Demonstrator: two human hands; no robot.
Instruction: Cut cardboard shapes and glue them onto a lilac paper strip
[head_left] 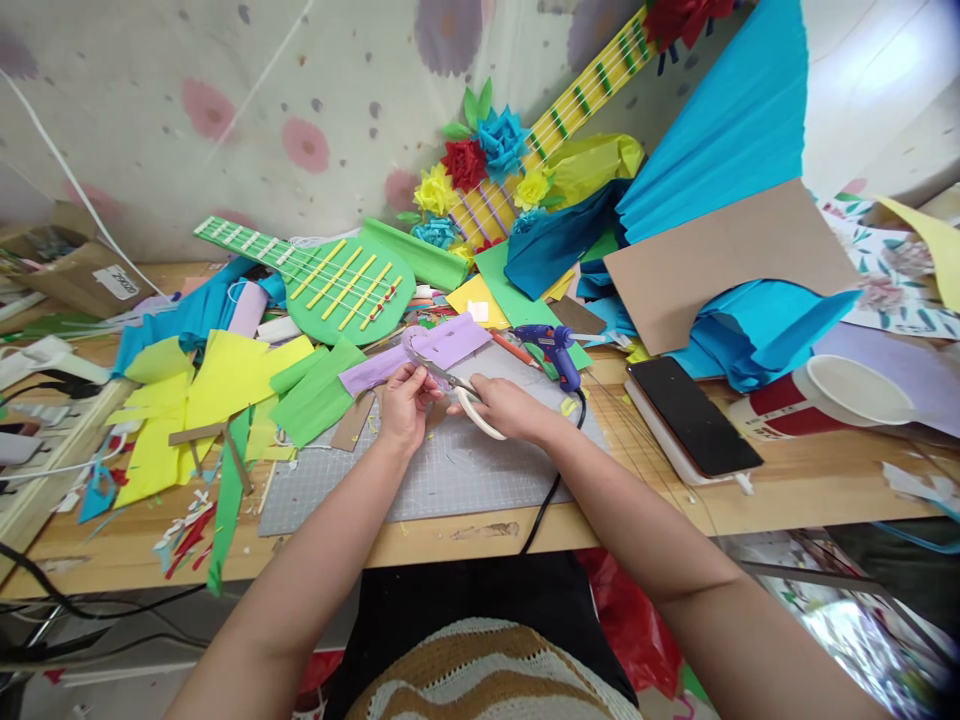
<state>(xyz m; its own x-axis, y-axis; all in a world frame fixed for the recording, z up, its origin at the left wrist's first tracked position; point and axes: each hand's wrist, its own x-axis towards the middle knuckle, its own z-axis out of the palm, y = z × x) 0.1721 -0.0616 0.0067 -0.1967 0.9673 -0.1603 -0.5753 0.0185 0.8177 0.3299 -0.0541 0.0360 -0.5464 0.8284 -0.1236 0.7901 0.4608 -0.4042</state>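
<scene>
Over the grey cutting mat (330,500), my right hand (510,402) grips scissors (474,400) with pale handles, their blades pointing left. My left hand (407,402) is closed in a pinch on a small curved piece of purple paper (411,342), which meets the scissor blades. Whether the blades are apart at the paper is too small to tell. Just behind both hands lies a larger strip of purple crepe paper (457,342). A brown cardboard scrap (352,424) rests beside my left hand.
A blue glue gun (553,350) lies right of the hands, its black cord running over the table edge. A green paper instrument (352,290) stands behind. Yellow paper (225,375) is piled left. A phone (694,415) and paper cup (817,395) are at right.
</scene>
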